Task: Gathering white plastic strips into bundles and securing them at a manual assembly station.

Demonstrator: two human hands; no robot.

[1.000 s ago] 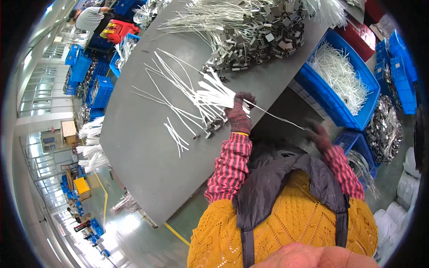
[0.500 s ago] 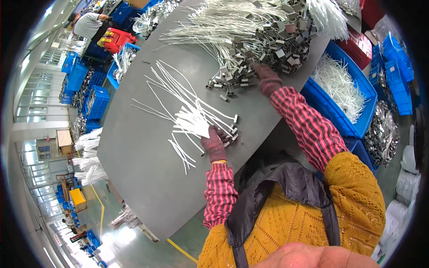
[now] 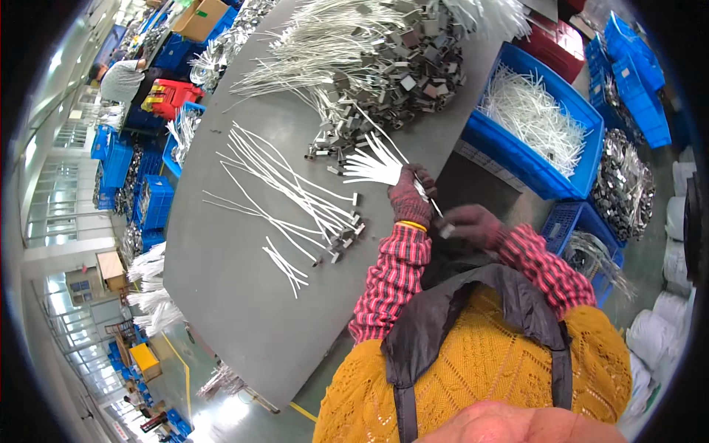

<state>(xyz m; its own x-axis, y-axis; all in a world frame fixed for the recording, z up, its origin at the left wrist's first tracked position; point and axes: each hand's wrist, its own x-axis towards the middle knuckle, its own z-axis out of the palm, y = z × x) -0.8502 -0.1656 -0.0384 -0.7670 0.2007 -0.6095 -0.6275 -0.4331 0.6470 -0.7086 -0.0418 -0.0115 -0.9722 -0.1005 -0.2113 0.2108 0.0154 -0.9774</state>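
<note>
My left hand, in a dark maroon knit glove, is closed around a fanned bunch of short white strips. Close by on the right, my gloved right hand is smeared by motion. At its fingertips is a small metal block on the end of a long white wire, which passes by the left hand. Left of the hands, several white wires with metal end blocks lie loosely on the grey table. A few short white strips lie crossed below them.
A large heap of white wires with metal blocks covers the table's far end. Right of the table stands a blue bin of white strips, with a blue crate nearer me. Far left, another person bends beside a red container.
My left hand has lifted the white strips off the table and moved right and up. My right hand has come back from the heap to beside it, with a block-ended wire.
</note>
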